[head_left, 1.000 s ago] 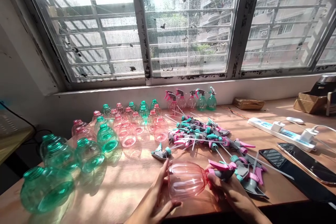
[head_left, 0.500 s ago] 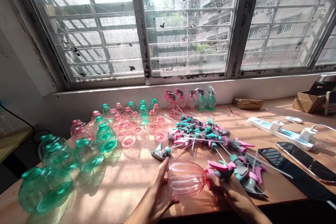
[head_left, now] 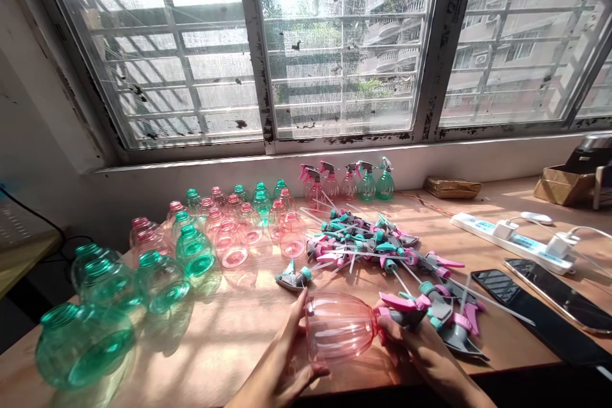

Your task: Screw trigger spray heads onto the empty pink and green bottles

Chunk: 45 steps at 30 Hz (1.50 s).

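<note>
A clear pink bottle [head_left: 340,326] lies on its side in the air above the table's front edge, its neck pointing right. My left hand [head_left: 287,350] is closed around its base end, fingers and thumb on opposite sides. At the neck, my right hand [head_left: 411,341] pinches the collar of a trigger spray head [head_left: 399,303] with a pink trigger and a dark grey body. My fingers partly hide the joint, so how far the two are screwed together cannot be seen. A loose grey and teal spray head [head_left: 294,276] lies just beyond my left hand.
Green bottles [head_left: 162,284] and pink bottles [head_left: 232,245] without heads stand at the left. Spray heads with tubes [head_left: 363,236] are heaped in the middle. Finished spray bottles [head_left: 366,185] line the back wall. A power strip [head_left: 514,242] and two phones [head_left: 521,306] lie at the right.
Both hands keep hold in nearly the same place. The bottle and the lower digit of my left hand have shifted very slightly.
</note>
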Each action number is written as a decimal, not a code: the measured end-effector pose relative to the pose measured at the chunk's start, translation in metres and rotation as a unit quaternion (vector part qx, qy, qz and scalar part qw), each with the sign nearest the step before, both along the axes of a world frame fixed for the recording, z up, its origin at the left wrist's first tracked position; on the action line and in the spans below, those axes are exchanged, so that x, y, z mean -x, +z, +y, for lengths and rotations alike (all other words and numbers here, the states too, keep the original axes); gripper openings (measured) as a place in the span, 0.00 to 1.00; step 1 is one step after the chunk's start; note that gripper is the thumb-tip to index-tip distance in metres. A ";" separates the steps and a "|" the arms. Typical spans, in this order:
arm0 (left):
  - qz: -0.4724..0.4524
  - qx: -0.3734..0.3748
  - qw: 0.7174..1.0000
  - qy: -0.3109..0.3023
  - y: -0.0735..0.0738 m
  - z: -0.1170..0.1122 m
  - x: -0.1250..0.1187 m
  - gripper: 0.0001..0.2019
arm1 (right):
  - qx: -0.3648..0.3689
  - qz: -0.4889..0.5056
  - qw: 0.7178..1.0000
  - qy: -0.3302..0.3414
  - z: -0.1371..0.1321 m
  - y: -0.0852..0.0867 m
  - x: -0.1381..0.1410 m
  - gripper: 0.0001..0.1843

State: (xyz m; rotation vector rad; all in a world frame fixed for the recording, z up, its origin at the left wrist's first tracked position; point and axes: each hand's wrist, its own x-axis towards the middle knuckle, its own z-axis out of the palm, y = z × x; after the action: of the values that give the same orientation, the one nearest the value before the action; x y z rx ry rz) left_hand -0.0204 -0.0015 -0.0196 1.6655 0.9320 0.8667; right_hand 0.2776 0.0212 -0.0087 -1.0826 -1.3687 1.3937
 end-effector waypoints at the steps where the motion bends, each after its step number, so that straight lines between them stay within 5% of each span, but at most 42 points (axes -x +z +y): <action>1: 0.001 -0.006 1.000 0.004 0.000 0.000 -0.001 0.55 | 0.002 -0.003 1.000 -0.001 0.000 0.000 0.000 0.32; 5: 0.044 -0.080 0.996 0.010 0.009 -0.007 -0.001 0.50 | 0.004 0.008 1.000 0.008 -0.001 0.002 0.001 0.32; 10: 0.067 -0.080 0.994 0.039 0.021 -0.019 0.003 0.46 | -0.008 0.021 1.000 0.001 -0.003 0.005 0.003 0.32; 35: 0.036 -0.085 0.996 0.004 -0.001 -0.005 0.004 0.46 | -0.002 -0.017 1.000 -0.004 -0.002 0.006 0.000 0.28; 45: -0.003 -0.037 0.999 0.024 0.012 -0.016 -0.003 0.45 | -0.009 0.003 1.000 -0.010 -0.005 0.007 0.003 0.31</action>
State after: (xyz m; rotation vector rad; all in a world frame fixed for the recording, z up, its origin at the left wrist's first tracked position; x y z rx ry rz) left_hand -0.0174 -0.0179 -0.0074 1.7075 0.9486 0.9481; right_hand 0.2748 0.0161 -0.0017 -1.0763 -1.3609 1.3670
